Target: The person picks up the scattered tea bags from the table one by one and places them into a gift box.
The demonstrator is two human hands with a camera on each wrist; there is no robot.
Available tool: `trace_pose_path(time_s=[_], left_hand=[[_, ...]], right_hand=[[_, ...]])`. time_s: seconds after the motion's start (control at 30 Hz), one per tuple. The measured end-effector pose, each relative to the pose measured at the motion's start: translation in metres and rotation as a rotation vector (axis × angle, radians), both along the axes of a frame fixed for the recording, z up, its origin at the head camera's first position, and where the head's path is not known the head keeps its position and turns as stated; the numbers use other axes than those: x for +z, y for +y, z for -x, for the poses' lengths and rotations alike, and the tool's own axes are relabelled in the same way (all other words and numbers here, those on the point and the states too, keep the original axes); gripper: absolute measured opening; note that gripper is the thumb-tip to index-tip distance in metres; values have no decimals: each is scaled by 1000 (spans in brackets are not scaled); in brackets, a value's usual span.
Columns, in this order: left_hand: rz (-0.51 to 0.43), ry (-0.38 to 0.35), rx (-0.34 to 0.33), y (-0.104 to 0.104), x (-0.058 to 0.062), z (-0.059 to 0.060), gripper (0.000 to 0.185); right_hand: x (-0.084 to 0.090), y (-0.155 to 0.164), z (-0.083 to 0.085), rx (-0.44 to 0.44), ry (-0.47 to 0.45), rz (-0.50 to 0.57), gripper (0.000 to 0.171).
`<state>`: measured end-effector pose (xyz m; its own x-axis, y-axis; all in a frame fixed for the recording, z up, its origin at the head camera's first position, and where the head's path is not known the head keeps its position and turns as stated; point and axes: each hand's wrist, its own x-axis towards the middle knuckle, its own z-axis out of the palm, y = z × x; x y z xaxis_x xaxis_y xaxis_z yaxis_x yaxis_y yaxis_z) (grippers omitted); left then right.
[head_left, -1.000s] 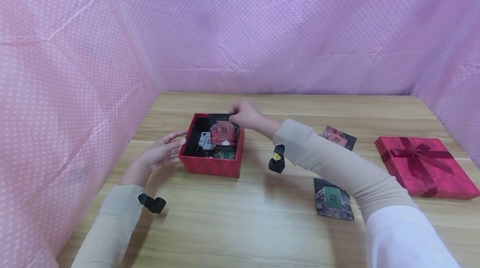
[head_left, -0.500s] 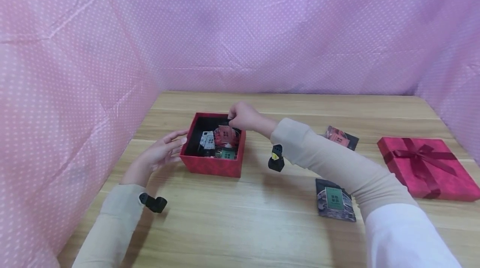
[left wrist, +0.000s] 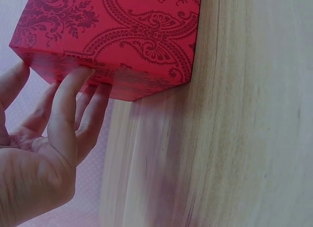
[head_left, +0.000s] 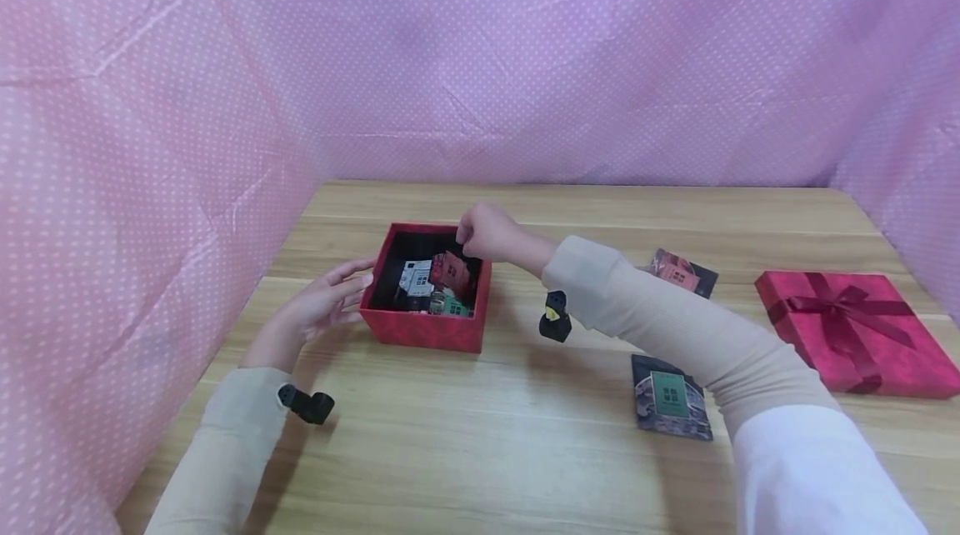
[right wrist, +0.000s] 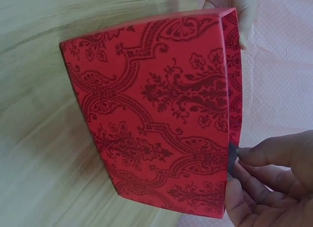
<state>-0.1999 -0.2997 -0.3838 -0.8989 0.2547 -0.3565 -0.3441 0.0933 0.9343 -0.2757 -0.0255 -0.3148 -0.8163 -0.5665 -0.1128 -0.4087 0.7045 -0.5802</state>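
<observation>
A red patterned box (head_left: 423,332), lidless, stands on the table with its dark inside showing. My left hand (head_left: 322,302) touches its left side with extended fingers; the left wrist view shows the fingertips against the box wall (left wrist: 142,31). At the far right corner, my right hand (head_left: 491,232) pinches the dark edge of a red-labelled flat packet (head_left: 453,272) inside the box. Only a bit of that dark packet edge (right wrist: 233,152) shows in the right wrist view, between thumb and fingers. Beside it in the box lie a white-labelled packet (head_left: 416,278) and a green-labelled packet (head_left: 452,305).
A green-labelled packet (head_left: 670,397) lies flat on the table (head_left: 480,452) under the right forearm. Farther back is another red-labelled packet (head_left: 681,272), partly behind the sleeve. The red lid with a bow (head_left: 855,331) lies at the right. Pink dotted cloth (head_left: 525,60) surrounds the table.
The red-labelled packet in my right hand has gone down from the rim into the box and now lies tilted. My left hand has stayed at the box's left side.
</observation>
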Motion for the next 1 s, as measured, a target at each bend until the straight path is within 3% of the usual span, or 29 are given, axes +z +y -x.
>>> trace_pose_path(time_s=[0.47, 0.67, 1.0], left_hand=[[-5, -9, 1, 0, 3, -2, 51], [-14, -12, 14, -1, 6, -3, 52], [18, -11, 13, 3, 0, -1, 51]], right_hand=[[-2, 19, -4, 46, 112, 57, 22], [-2, 16, -9, 119, 177, -25, 23], [-11, 7, -10, 125, 211, -135, 20]])
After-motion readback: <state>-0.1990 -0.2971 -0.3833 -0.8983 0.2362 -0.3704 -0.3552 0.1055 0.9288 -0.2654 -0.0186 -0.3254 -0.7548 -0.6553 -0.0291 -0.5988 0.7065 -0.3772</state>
